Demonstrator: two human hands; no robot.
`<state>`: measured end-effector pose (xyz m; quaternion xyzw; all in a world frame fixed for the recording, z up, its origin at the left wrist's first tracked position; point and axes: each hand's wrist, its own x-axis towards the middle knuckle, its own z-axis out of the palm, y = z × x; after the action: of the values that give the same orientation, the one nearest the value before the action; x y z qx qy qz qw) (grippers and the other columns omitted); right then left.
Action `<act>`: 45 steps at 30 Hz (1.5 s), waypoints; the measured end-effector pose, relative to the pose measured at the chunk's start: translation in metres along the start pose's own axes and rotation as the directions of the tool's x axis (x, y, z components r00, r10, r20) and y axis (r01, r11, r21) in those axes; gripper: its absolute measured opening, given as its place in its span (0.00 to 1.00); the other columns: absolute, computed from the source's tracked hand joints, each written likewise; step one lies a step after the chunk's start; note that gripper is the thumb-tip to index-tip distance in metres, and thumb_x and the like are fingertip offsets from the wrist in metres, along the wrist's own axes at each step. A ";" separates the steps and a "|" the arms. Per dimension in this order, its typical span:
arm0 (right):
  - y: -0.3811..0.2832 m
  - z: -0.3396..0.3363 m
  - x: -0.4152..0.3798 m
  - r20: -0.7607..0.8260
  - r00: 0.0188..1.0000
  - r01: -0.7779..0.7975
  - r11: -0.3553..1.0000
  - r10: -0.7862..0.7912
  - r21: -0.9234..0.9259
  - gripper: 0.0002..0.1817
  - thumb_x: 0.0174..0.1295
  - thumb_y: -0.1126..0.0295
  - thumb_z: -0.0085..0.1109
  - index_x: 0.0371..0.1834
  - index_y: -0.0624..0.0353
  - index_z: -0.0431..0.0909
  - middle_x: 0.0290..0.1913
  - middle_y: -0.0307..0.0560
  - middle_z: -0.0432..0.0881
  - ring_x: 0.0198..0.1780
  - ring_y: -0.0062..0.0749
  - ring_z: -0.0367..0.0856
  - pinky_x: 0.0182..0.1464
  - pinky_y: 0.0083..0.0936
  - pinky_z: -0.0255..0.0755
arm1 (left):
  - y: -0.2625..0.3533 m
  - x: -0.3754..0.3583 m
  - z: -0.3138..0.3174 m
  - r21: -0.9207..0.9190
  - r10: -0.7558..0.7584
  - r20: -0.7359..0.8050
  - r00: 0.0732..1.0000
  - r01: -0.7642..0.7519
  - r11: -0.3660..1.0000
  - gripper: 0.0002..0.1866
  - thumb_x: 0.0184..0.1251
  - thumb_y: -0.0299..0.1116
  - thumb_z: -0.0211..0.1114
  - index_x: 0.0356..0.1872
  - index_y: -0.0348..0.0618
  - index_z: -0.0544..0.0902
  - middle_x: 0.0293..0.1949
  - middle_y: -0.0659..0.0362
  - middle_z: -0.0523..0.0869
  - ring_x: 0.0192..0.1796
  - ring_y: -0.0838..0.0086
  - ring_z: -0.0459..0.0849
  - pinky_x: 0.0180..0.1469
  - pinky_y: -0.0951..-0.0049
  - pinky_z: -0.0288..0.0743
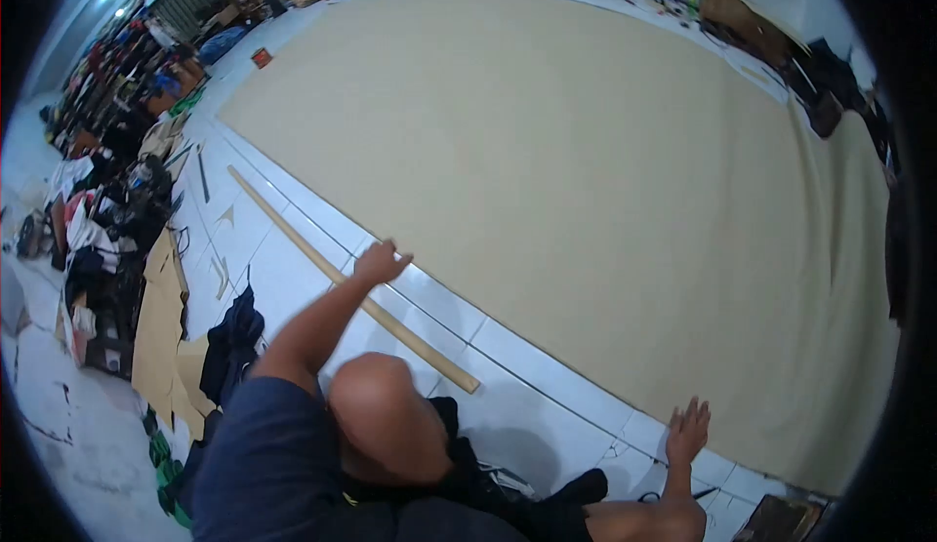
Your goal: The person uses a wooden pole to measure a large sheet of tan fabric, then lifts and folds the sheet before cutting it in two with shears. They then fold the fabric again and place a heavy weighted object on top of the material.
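A wide sheet of beige fabric (pixel 547 152) lies spread over the white tiled floor. My left hand (pixel 383 263) is at its near edge, left of the middle, with thumb and a finger apart and the other fingers partly hidden. No lifted cloth shows there. Farther right along the same edge, my right hand (pixel 688 431) is open, fingers stretched out toward the fabric. Under my left forearm a long tan strip or pole (pixel 420 340) lies on the tiles, roughly along the fabric edge. My bent knee (pixel 376 386) is beside it.
Clothes and goods are heaped (pixel 117 200) along the left. Brown cardboard-like pieces (pixel 156 337) and dark cloth (pixel 232 337) lie nearer. A small red-orange box (pixel 261 58) stands by the fabric's far left corner. A brown board (pixel 747 25) leans at the back right. The fabric's right side has folds.
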<state>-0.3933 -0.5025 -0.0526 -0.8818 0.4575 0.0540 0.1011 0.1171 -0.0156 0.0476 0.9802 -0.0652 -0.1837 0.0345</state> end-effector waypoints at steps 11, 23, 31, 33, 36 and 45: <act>-0.127 -0.132 0.063 0.460 0.692 0.661 0.744 -0.556 -0.094 0.31 0.59 0.50 0.61 0.61 0.57 0.74 0.54 0.57 0.79 0.56 0.49 0.78 0.58 0.43 0.72 | -0.035 -0.056 0.124 -0.758 -0.510 -0.304 0.805 0.119 0.641 0.50 0.59 0.37 0.63 0.74 0.30 0.40 0.57 0.31 0.67 0.60 0.41 0.71 0.66 0.56 0.64; -0.511 0.012 -0.022 0.169 0.677 0.665 0.694 -0.716 0.277 0.31 0.71 0.54 0.48 0.76 0.42 0.54 0.45 0.52 0.71 0.46 0.49 0.75 0.47 0.47 0.76 | 0.010 0.077 0.061 -0.501 -0.159 -0.590 0.791 -0.205 0.841 0.31 0.72 0.50 0.54 0.64 0.34 0.68 0.54 0.40 0.77 0.59 0.49 0.75 0.62 0.55 0.66; -0.534 0.028 0.042 0.067 0.812 0.561 0.806 -0.580 0.186 0.30 0.68 0.57 0.52 0.74 0.35 0.58 0.48 0.51 0.71 0.49 0.49 0.73 0.49 0.46 0.76 | -0.026 0.124 0.098 -0.162 -0.038 -0.482 0.876 -0.047 0.986 0.44 0.69 0.60 0.51 0.73 0.34 0.56 0.74 0.36 0.52 0.77 0.45 0.46 0.77 0.49 0.37; -0.518 0.019 0.062 0.053 0.860 0.486 0.846 -0.508 0.217 0.31 0.67 0.58 0.54 0.74 0.34 0.59 0.47 0.51 0.71 0.50 0.50 0.73 0.50 0.47 0.75 | -0.022 0.123 0.093 -0.159 -0.033 -0.480 0.877 -0.050 0.986 0.44 0.69 0.60 0.51 0.73 0.32 0.55 0.74 0.36 0.52 0.77 0.45 0.46 0.77 0.49 0.36; -0.465 0.014 0.081 0.052 0.929 0.350 0.914 -0.367 0.207 0.30 0.67 0.57 0.54 0.73 0.32 0.59 0.49 0.52 0.71 0.51 0.50 0.73 0.50 0.48 0.75 | -0.022 0.123 0.094 -0.151 -0.024 -0.487 0.873 -0.057 0.987 0.45 0.69 0.60 0.51 0.73 0.32 0.54 0.74 0.36 0.51 0.78 0.46 0.46 0.77 0.49 0.36; -0.205 -0.005 0.036 -0.063 0.967 -0.221 0.940 0.245 0.259 0.33 0.68 0.60 0.51 0.76 0.38 0.53 0.46 0.62 0.75 0.45 0.58 0.78 0.50 0.49 0.73 | -0.020 0.122 0.094 -0.121 -0.052 -0.409 0.911 0.003 0.993 0.45 0.70 0.59 0.51 0.74 0.30 0.51 0.75 0.38 0.50 0.78 0.48 0.45 0.77 0.51 0.36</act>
<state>-0.2049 -0.4175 -0.0279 -0.8031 0.5662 -0.0341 0.1823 0.1982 -0.0169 -0.0848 0.9939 -0.0316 0.0228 0.1028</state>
